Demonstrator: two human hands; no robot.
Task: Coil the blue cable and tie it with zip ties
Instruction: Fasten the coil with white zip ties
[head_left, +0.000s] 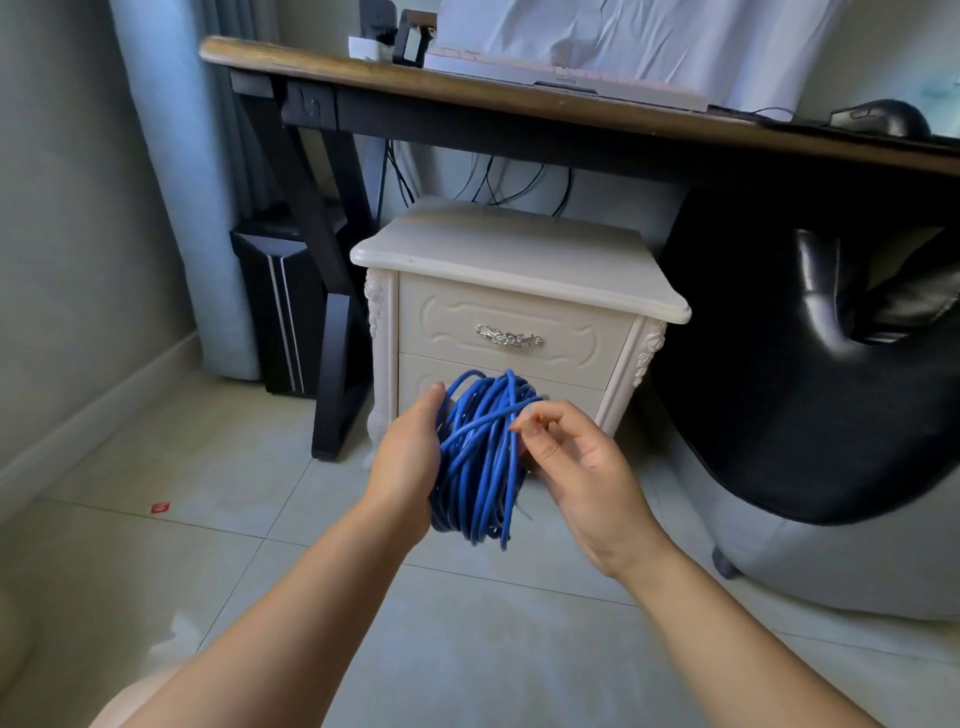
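I see 2 bare forearms reaching out over the pale tiled floor (467, 649). My left hand (410, 457) grips the coiled blue cable (478, 467) from its left side, thumb up near the top of the loops and fingers hidden behind them. My right hand (582, 467) pinches 1 strand between thumb and forefinger at the coil's right edge, the other fingers loosely curled. The coil hangs upright in the air between both hands, with a loose end dangling below. A small red scrap (160, 507) lies on the tiles, well off to the left. Just beyond the coil stands a white 2-drawer nightstand (514, 244) (the coil covers part of its lower drawer). A black chair (831, 389) sits to its right and a dark computer tower (283, 306) to its left. Above them, a wooden desk (322, 66) carries a keyboard (561, 78) and a mouse (883, 118).
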